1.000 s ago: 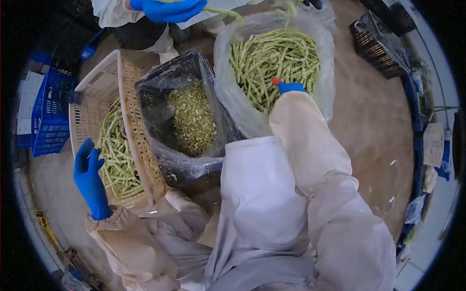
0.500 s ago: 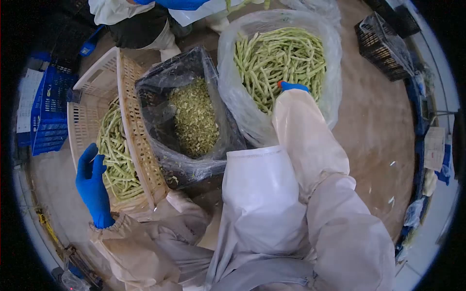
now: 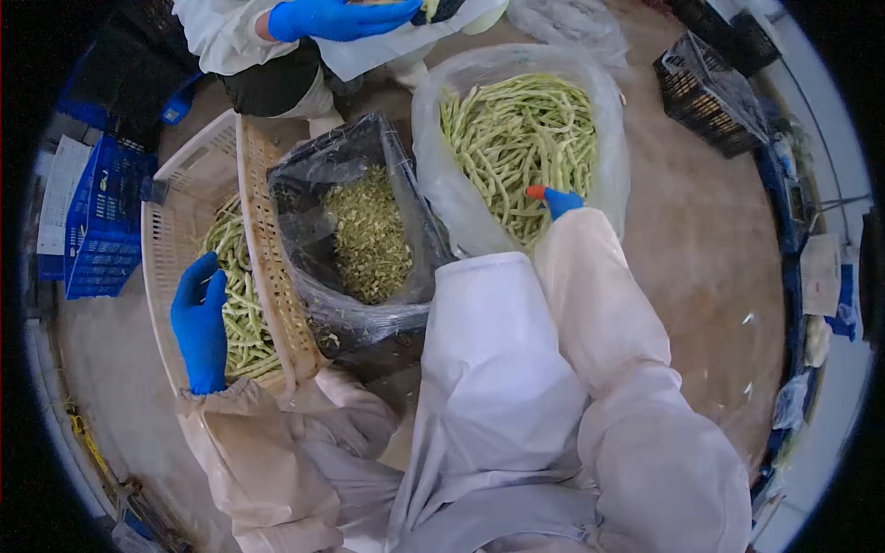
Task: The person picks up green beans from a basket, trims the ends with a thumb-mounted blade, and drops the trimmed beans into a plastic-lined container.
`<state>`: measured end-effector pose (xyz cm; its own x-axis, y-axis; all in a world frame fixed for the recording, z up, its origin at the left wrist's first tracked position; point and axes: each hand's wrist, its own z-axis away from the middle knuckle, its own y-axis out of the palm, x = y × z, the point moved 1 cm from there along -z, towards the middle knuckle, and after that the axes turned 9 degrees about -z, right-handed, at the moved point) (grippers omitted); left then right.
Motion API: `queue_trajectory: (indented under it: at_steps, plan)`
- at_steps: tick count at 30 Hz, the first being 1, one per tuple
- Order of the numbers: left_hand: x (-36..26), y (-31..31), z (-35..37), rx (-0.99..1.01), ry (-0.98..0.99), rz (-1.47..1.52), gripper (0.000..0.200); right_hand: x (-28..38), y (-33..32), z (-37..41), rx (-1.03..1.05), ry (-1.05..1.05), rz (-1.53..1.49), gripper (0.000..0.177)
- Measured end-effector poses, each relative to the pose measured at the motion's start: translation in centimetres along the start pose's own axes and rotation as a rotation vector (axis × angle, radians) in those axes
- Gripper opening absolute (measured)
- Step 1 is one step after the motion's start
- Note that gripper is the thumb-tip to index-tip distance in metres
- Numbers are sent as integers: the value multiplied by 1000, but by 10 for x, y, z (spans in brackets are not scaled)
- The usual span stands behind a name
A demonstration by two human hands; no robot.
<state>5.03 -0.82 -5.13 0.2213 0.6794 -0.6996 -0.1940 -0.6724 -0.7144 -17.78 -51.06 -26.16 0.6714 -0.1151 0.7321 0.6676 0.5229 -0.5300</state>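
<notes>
Plenty of green beans [image 3: 521, 129] lie in a clear bag [image 3: 612, 157], the right hand [image 3: 560, 201] over them; from here I can't tell whether its fingers grip any. The left hand [image 3: 200, 323], thumb and fingers apart, is at the side of a basket [image 3: 269, 249] of more beans [image 3: 247, 318].

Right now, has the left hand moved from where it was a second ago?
Yes. Against the white crate, the left hand has moved forward and rightward, farther in past the crate's left rim.
</notes>
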Motion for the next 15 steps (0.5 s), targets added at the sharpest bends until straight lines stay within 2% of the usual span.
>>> queue_trajectory:
  at_steps: [3, 4, 7, 8, 11, 12, 15]
  plan:
    - [-8, 1, 3, 19, 3, 7, 34, 21, -18, 38, 48, -149, -392, 43]
    - [-12, 1, 4, 25, 2, 17, 33, 26, -19, 45, 49, -225, -593, 43]
    - [-26, 0, 10, 37, 1, 0, 30, 60, -34, 61, -14, -457, -731, 48]
    - [-26, -1, 10, 27, 4, 31, 30, 72, -40, 66, -28, -416, -666, 50]
    - [-24, 1, 12, 23, 21, 85, 29, 75, -54, 25, -164, -494, -197, 56]
    - [-27, -1, 12, 27, 33, 71, 29, 86, -61, 31, -62, -555, -378, 58]
    - [-17, -3, 14, -5, 104, 86, 30, 115, -80, 53, -36, -504, -271, 49]
